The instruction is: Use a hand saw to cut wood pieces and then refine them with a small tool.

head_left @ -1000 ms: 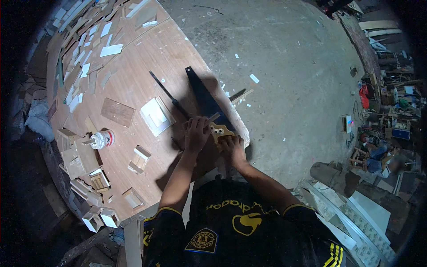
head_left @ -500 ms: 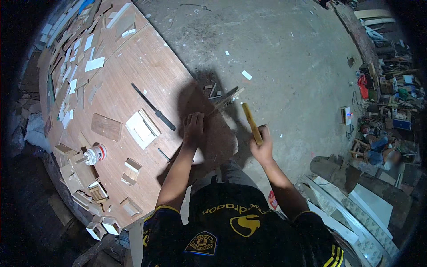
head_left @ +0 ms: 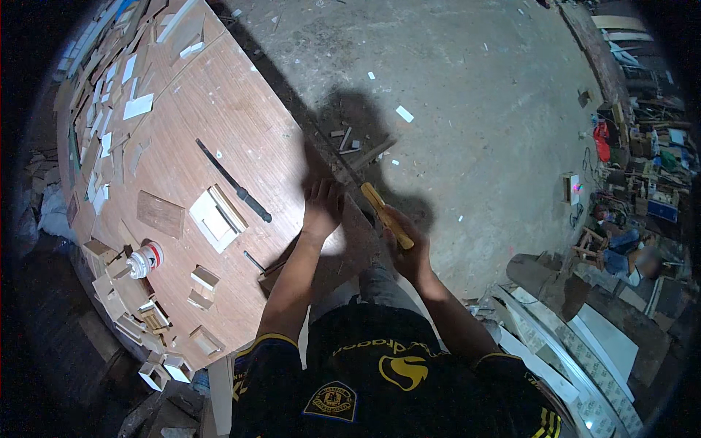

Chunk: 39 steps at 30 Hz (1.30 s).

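From my end, the saw (head_left: pixel 378 206) is just beside the long edge of the tabletop (head_left: pixel 248 109), its yellowish wooden handle wrapped tightly in my right grip (head_left: pixel 414 252). The dark blade looks nearly edge-on and points away from me along that edge; shadow swallows it, so I can't tell whether it touches. Misjudging that gap could, I think, let the teeth catch the rim and make the blade bend or jump.

My left grip (head_left: pixel 323 210) is at the tabletop near the same edge, fingers curled in shadow; I cannot tell whether it pinches anything. That worries me most: a sudden twist of my right wrist might bring the blade against those fingers. The trousered leg (head_left: pixel 376 281) looks close below the handle, so a careless downward swing could catch it too.

Farther left, a dark rod-shaped tool (head_left: pixel 252 201) lies beside a white-faced panel (head_left: pixel 215 223), and a short metal rod (head_left: pixel 253 260) lies near my left forearm; a sideways sweep of that arm could roll either rod. Past the edge, small offcuts (head_left: pixel 347 140) litter the floor (head_left: pixel 467 146), where a foot might slip if I stepped without looking.
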Available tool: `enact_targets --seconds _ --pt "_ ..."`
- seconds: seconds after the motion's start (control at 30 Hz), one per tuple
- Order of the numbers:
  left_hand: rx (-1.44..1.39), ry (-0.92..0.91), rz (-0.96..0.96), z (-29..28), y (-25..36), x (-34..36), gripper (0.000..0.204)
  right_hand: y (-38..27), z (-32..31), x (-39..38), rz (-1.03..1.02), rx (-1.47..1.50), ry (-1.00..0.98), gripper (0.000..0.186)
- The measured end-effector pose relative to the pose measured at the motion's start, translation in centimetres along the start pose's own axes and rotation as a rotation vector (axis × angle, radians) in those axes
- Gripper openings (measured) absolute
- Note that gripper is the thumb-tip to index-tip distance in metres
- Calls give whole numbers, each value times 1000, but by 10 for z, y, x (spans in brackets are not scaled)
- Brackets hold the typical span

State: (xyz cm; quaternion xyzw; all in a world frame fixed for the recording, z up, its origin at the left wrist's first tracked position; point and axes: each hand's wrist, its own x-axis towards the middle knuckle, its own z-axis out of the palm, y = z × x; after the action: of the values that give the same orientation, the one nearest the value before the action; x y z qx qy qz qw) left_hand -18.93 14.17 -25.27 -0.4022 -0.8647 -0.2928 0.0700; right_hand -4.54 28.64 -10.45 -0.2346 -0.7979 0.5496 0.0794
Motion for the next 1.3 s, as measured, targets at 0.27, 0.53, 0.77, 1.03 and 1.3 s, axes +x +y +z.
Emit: enact_targets --seconds 0.27,0.53,0.77,1.03,1.3 --pt "15 -149 -41 -3 2 6 17 12 4 5 -37 -39 -31 41" --pt "29 -104 -41 -4 2 5 17 9 5 1 -7 -24 -55 41" --pt "30 -75 -9 1 0 6 17 10 5 -1 -9 -42 -67 41" --pt "36 -88 -10 6 -2 1 18 4 11 -2 27 -28 -93 42" --pt "33 -131 -44 12 -8 -5 23 -3 14 -1 -4 -30 -133 41"
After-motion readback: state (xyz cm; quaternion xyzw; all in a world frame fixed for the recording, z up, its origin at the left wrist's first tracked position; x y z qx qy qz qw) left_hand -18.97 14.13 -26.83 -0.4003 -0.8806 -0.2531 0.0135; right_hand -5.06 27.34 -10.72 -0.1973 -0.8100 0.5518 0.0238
